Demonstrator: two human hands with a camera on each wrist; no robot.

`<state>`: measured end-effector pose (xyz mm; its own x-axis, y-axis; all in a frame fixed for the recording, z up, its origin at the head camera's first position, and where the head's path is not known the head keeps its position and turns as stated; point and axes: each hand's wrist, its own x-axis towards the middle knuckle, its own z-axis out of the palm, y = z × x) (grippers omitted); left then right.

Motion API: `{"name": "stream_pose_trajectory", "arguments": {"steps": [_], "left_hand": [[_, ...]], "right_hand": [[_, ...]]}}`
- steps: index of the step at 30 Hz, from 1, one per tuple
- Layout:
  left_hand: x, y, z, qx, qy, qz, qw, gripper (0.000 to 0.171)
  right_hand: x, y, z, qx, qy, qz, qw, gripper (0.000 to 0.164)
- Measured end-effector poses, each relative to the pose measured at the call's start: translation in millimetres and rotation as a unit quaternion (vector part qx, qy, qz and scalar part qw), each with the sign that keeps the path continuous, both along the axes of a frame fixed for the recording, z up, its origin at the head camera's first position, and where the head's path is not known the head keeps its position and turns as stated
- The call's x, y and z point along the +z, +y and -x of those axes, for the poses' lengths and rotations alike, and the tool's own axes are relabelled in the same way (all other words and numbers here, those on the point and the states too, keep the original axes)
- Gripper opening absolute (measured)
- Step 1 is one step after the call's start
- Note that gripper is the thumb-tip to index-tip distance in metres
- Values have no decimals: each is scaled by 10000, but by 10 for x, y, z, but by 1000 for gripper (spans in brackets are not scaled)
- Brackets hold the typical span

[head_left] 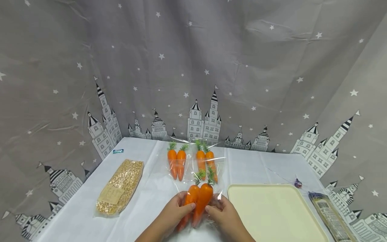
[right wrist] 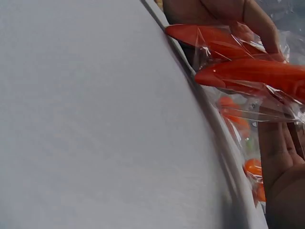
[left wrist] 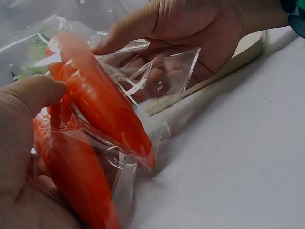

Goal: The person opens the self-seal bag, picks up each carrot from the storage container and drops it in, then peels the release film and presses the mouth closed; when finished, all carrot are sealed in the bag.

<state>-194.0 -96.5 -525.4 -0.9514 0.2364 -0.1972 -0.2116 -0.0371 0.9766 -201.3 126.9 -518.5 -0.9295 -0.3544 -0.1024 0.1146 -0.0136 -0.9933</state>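
Observation:
Both hands hold a clear plastic bag with two orange carrots (head_left: 203,200) in it, close over the near side of the table. My left hand (head_left: 176,210) grips the bag from the left, its thumb across the front of one carrot (left wrist: 78,176). From the other side my right hand (head_left: 225,213) pinches the bag, thumb in front and fingers behind the film. The green tops point away from me and the tips toward me. Just beyond lie two more carrot pairs in clear film, a left pair (head_left: 176,161) and a right pair (head_left: 201,159).
At the left lies a clear pack of yellow grains (head_left: 124,185) with a tan label, a small blue packet (head_left: 118,151) behind it. A cream tray (head_left: 272,211) is to the right. Beyond it are a small purple wrapped piece (head_left: 298,183) and a long packet (head_left: 331,215).

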Motion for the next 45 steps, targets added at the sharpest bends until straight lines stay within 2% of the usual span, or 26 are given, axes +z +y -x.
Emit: {"name": "stream_pose_trajectory", "arguments": {"steps": [2,5,12,17,21,29,33,41,45], "left_hand": [[2,3,-5,53,-17,38,10000,71],[2,0,-15,130,-37,179,9997,71],[15,-90,-66,400,77,1196,9920,80],[16,-249,-102,450,129,1476,9879,80],[45,-406,-115,588,23,1813,9817,79],[120,-627,-87,1090,35,2277,9676,79],[114,-746,-73,1259,15,2487,9604,79],[90,-984,-86,1319,83,2732,9528,80],[103,-1058,-93,1351,120,3048,9427,81]], "right_hand": [[9,-22,-18,107,-89,131,9998,60],[8,-62,-31,107,-186,125,9997,56],[-43,-176,-64,-108,-128,-180,9997,44],[-93,-311,-98,-147,-540,202,9982,37],[-106,-453,-111,-190,-806,432,9956,32],[-98,-724,-41,-380,-839,524,9944,28],[-105,-850,-33,-318,-867,522,9944,29],[-130,-1062,-62,-226,-909,527,9942,33],[-139,-1102,-67,-107,-850,481,9952,31]]}}
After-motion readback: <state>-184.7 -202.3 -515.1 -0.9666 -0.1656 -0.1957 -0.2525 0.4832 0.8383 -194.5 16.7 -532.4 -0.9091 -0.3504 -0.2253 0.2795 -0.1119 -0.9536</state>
